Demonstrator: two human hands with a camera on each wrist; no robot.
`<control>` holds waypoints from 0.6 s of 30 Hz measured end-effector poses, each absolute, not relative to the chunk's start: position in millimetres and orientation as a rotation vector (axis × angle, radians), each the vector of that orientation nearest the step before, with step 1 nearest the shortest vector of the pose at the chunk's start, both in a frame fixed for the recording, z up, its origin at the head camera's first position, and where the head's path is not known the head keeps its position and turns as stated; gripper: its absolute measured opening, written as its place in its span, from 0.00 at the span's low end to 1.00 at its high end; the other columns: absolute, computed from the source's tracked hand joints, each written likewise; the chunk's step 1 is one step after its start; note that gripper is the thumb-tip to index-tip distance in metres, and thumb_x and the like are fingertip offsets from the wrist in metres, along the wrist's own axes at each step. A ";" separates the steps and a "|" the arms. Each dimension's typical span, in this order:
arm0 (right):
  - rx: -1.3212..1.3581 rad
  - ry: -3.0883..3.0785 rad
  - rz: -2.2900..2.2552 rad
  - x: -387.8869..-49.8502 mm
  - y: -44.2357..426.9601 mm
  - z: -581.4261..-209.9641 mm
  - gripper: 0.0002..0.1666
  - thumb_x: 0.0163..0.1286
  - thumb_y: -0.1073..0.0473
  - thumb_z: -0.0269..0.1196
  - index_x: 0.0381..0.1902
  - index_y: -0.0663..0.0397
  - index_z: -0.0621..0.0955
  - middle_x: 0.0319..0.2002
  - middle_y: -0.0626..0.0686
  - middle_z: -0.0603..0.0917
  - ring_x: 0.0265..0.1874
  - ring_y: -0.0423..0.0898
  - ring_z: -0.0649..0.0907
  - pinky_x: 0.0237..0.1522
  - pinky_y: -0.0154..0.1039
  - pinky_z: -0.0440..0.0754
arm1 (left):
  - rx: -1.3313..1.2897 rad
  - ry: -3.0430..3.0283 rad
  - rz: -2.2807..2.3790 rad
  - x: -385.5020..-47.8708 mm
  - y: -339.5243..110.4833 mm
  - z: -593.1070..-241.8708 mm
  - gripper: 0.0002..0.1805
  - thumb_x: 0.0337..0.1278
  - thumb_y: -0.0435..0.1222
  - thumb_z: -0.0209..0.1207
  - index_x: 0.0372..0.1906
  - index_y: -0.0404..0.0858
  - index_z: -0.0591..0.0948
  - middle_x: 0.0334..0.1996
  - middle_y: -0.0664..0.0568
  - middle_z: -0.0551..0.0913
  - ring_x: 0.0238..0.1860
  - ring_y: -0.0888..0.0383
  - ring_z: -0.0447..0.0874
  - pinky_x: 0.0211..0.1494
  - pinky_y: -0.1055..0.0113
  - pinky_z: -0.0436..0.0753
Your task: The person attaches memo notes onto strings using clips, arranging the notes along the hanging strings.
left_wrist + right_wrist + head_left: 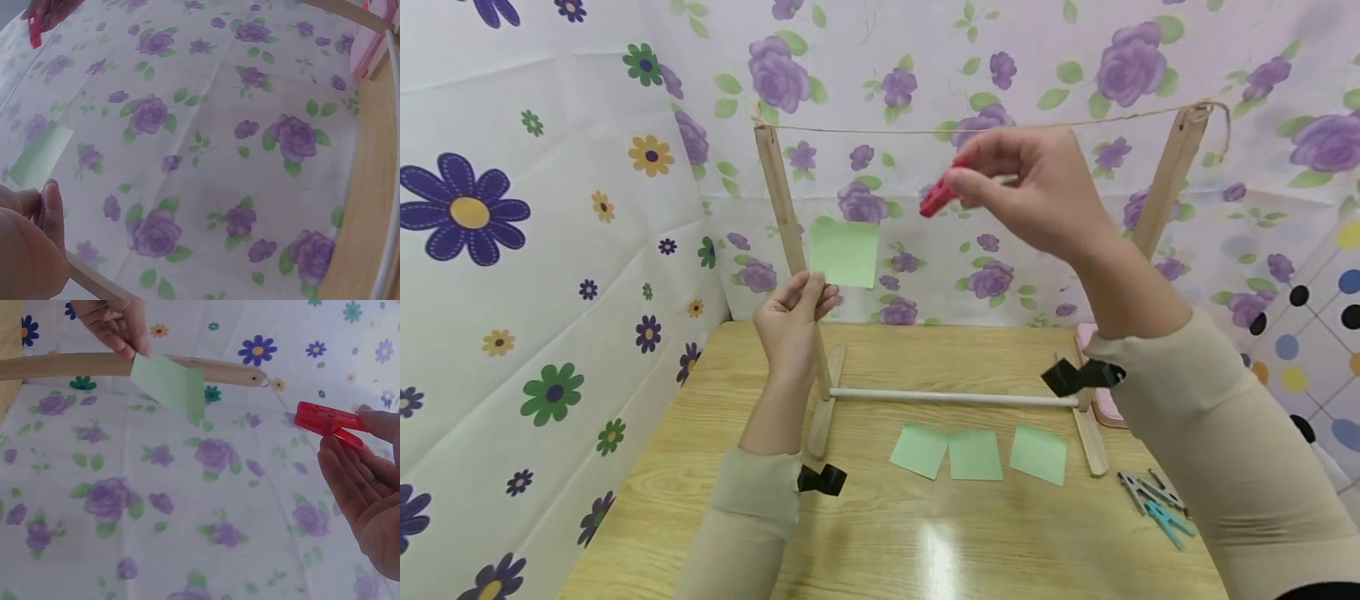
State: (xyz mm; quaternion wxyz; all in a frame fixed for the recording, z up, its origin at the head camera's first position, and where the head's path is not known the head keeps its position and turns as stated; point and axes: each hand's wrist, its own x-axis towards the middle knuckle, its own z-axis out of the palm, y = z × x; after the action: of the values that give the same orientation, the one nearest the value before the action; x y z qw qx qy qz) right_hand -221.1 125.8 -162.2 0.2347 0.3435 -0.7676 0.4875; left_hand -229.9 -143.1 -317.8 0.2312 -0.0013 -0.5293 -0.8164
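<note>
My left hand (793, 315) pinched the square light-green paper note (845, 254) by its lower corner below the thin brown string (857, 131), perhaps to leave its top edge free, and my right hand (1037, 187) gripped the red plastic clothespin (937, 198) by its handles.

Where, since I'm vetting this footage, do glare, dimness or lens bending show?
Head view: glare on the tabletop near the bottom edge; left wrist view: dimmer, the white bar curved, likely lens distortion; right wrist view: also dimmer, the wooden post bowed likewise.
</note>
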 end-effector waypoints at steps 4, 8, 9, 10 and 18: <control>0.974 -2.074 1.286 -231.4 111.8 -134.9 0.05 0.68 0.65 0.68 0.36 0.64 0.86 0.30 0.49 0.89 0.27 0.40 0.86 0.33 0.26 0.85 | -0.027 -1.407 -2.224 -234.0 -141.6 -309.2 0.12 0.63 0.35 0.67 0.45 0.29 0.84 0.34 0.45 0.86 0.33 0.58 0.90 0.45 0.67 0.89; 0.961 -2.074 1.197 -243.2 100.8 -114.2 0.07 0.70 0.62 0.68 0.37 0.63 0.86 0.30 0.48 0.88 0.26 0.40 0.84 0.30 0.26 0.80 | -0.027 -1.353 -2.223 -235.5 -141.7 -301.4 0.11 0.63 0.34 0.67 0.44 0.29 0.85 0.33 0.45 0.86 0.32 0.58 0.90 0.44 0.67 0.89; 0.953 -2.082 1.168 -245.7 98.2 -110.2 0.08 0.70 0.61 0.68 0.38 0.63 0.87 0.31 0.47 0.87 0.25 0.40 0.83 0.30 0.26 0.79 | -0.023 -1.342 -2.226 -235.7 -141.7 -299.7 0.11 0.63 0.34 0.68 0.43 0.29 0.85 0.33 0.45 0.86 0.32 0.57 0.90 0.44 0.67 0.89; 0.947 -2.090 1.138 -247.9 95.6 -107.0 0.09 0.70 0.60 0.68 0.38 0.62 0.87 0.31 0.47 0.87 0.26 0.40 0.82 0.30 0.26 0.78 | -0.022 -1.330 -2.229 -235.8 -141.6 -298.2 0.11 0.62 0.34 0.68 0.43 0.29 0.85 0.32 0.44 0.87 0.31 0.57 0.90 0.44 0.66 0.89; 0.929 -2.148 1.081 -256.3 72.2 -95.8 0.11 0.72 0.56 0.67 0.40 0.60 0.87 0.35 0.50 0.88 0.28 0.40 0.82 0.33 0.30 0.77 | -0.042 -1.284 -2.198 -238.3 -143.6 -289.1 0.12 0.59 0.34 0.71 0.42 0.29 0.86 0.32 0.43 0.88 0.31 0.56 0.91 0.43 0.65 0.90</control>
State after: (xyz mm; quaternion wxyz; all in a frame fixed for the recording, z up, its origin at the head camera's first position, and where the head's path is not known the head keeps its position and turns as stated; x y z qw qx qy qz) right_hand -256.3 72.2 -95.8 0.2781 0.3460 -0.8004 0.4029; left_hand -238.3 -143.6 -289.1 0.2935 -0.0157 -0.4823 -0.8252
